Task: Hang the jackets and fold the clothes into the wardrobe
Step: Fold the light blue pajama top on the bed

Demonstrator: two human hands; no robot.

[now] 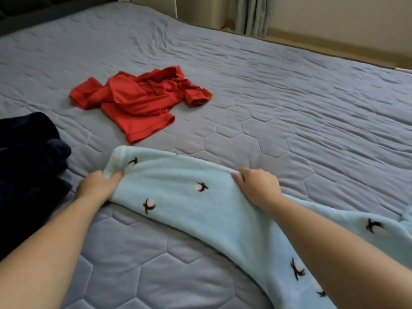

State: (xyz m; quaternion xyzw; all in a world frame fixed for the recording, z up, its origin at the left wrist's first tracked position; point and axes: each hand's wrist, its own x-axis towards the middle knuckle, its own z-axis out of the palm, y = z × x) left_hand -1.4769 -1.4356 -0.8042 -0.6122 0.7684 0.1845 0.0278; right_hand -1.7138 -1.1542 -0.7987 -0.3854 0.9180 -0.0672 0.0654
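A bed covered with a grey-blue quilted spread stitched in hexagons fills nearly the whole view, its far edge running along a pale wall where a grey curtain hangs toward the far right corner. Across the near part of the bed lies a light blue fleece garment dotted with small white-and-dark-brown motifs; it stretches from the middle of the spread down toward the near right edge, where it passes under the person's right forearm and out of view. A dark navy garment sits heaped at the left edge, just beside the fleece's left end but not clearly touching it. A red short-sleeved shirt lies crumpled farther back, left of the bed's centre, apart from both other garments. Both bare arms reach forward from the near edge. The left hand pinches the fleece's rolled left corner, thumb pressed on top of the cloth and the fingers hidden beneath it. The right hand grips the far hem of the fleece, knuckles up and fingers curled over the edge into the fabric, so that the hem is drawn in a shallow arc between the two hands.
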